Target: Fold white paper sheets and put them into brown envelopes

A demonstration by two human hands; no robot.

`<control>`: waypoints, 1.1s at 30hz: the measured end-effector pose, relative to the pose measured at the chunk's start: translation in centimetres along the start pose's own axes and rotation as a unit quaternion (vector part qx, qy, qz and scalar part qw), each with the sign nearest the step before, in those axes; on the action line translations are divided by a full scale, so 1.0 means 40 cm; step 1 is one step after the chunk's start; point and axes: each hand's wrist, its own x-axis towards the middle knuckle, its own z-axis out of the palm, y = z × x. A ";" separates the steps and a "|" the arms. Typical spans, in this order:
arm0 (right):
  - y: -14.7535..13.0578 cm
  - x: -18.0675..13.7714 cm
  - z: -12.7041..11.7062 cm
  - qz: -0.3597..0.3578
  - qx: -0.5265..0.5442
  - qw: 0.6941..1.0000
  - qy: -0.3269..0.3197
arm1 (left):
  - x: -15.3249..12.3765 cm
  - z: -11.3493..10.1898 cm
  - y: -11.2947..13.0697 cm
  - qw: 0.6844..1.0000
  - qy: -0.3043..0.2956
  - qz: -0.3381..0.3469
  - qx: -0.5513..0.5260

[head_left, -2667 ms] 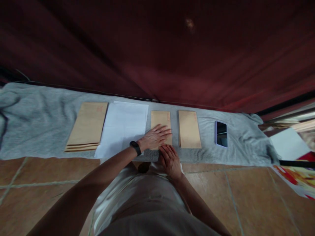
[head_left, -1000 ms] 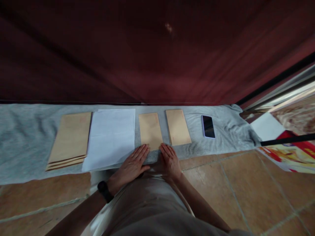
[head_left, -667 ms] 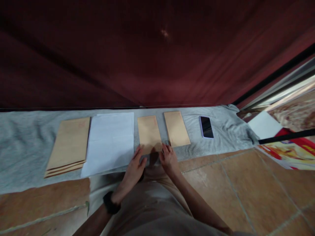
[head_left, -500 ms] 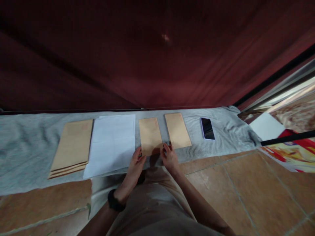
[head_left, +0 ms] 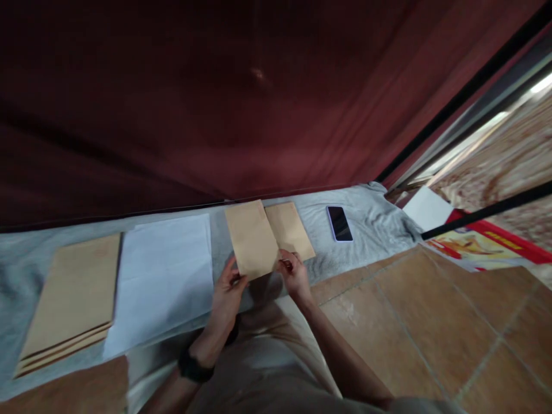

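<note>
A brown paper envelope [head_left: 251, 238] is held up by its two near corners, raised a little over the grey cloth. At its near left corner, my left hand [head_left: 227, 290] pinches the edge, with a dark watch on that wrist. My right hand [head_left: 294, 277] grips the near right corner. Under that side, a second brown envelope [head_left: 291, 229] lies on the cloth, partly covered by the held one. To the left are white paper sheets [head_left: 164, 270] and a stack of several brown envelopes [head_left: 73, 293].
A phone [head_left: 340, 223] lies on the grey cloth [head_left: 314, 201] to the right. Behind the cloth stands a dark red surface [head_left: 241, 132]. Tiled floor [head_left: 405, 328] runs along the near side. A red and yellow printed sheet [head_left: 478, 244] lies at the far right beyond a black bar.
The envelope between my hands has been lifted and now overlaps the one to its right. The view has turned toward the right.
</note>
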 end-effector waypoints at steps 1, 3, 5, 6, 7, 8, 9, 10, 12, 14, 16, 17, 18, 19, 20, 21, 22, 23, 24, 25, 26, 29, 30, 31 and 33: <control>0.001 0.012 -0.023 -0.002 -0.011 1.000 0.011 | 0.010 0.026 0.006 1.000 -0.012 0.007 0.001; 0.009 0.035 -0.069 0.000 -0.035 0.999 0.041 | 0.030 0.081 0.013 0.999 -0.038 0.021 0.011; 0.022 0.054 -0.111 0.014 -0.053 0.996 0.069 | 0.048 0.135 0.010 0.997 -0.056 0.033 0.030; 0.030 0.061 -0.129 0.020 -0.062 0.995 0.081 | 0.056 0.159 0.004 0.997 -0.061 0.039 0.039; 0.038 0.067 -0.145 0.026 -0.071 0.993 0.090 | 0.063 0.180 -0.004 0.996 -0.063 0.044 0.047; 0.045 0.071 -0.159 0.029 -0.080 0.992 0.097 | 0.070 0.199 -0.015 0.995 -0.063 0.047 0.054; 0.052 0.074 -0.170 0.030 -0.089 0.990 0.102 | 0.076 0.214 -0.027 0.995 -0.061 0.047 0.060; 0.058 0.075 -0.179 0.032 -0.096 0.989 0.105 | 0.081 0.227 -0.040 0.995 -0.059 0.046 0.066; 0.067 0.076 -0.189 0.035 -0.106 0.988 0.107 | 0.091 0.245 -0.064 0.995 -0.052 0.043 0.080; 0.076 0.075 -0.193 0.037 -0.109 0.987 0.109 | 0.098 0.255 -0.084 0.994 -0.046 0.043 0.093; 0.083 0.074 -0.193 0.040 -0.114 0.986 0.113 | 0.104 0.260 -0.097 0.992 -0.039 0.048 0.108; 0.087 0.073 -0.192 0.041 -0.117 0.986 0.114 | 0.106 0.260 -0.101 0.991 -0.038 0.049 0.117; 0.090 0.072 -0.191 0.042 -0.120 0.985 0.117 | 0.108 0.260 -0.104 0.990 -0.037 0.051 0.129; 0.094 0.071 -0.189 0.042 -0.123 0.984 0.119 | 0.108 0.259 -0.107 0.988 -0.036 0.054 0.141; 0.098 0.070 -0.188 0.040 -0.125 0.984 0.121 | 0.107 0.257 -0.109 0.985 -0.035 0.057 0.156; 0.101 0.069 -0.187 0.038 -0.127 0.984 0.121 | 0.104 0.255 -0.110 0.983 -0.036 0.062 0.171; 0.105 0.069 -0.186 0.036 -0.128 0.984 0.122 | 0.098 0.252 -0.112 0.979 -0.039 0.069 0.187; 0.109 0.069 -0.186 0.034 -0.131 0.983 0.122 | 0.092 0.249 -0.113 0.975 -0.044 0.080 0.203; 0.114 0.068 -0.187 0.033 -0.134 0.983 0.121 | 0.083 0.246 -0.115 0.970 -0.052 0.094 0.219; 0.119 0.068 -0.188 0.033 -0.137 0.982 0.122 | 0.074 0.244 -0.116 0.963 -0.060 0.112 0.236; 0.123 0.067 -0.191 0.033 -0.140 0.982 0.124 | 0.065 0.241 -0.118 0.955 -0.069 0.133 0.256; 0.137 0.063 -0.208 0.031 -0.136 0.985 0.102 | 0.045 0.233 -0.121 0.917 -0.097 0.199 0.332; 0.141 0.062 -0.215 0.028 -0.129 0.988 0.083 | 0.041 0.231 -0.121 0.902 -0.106 0.215 0.358; 0.144 0.060 -0.223 0.023 -0.122 0.990 0.060 | 0.039 0.229 -0.121 0.888 -0.115 0.227 0.383; 0.147 0.060 -0.238 0.010 -0.114 0.993 0.015 | 0.038 0.226 -0.118 0.863 -0.129 0.238 0.426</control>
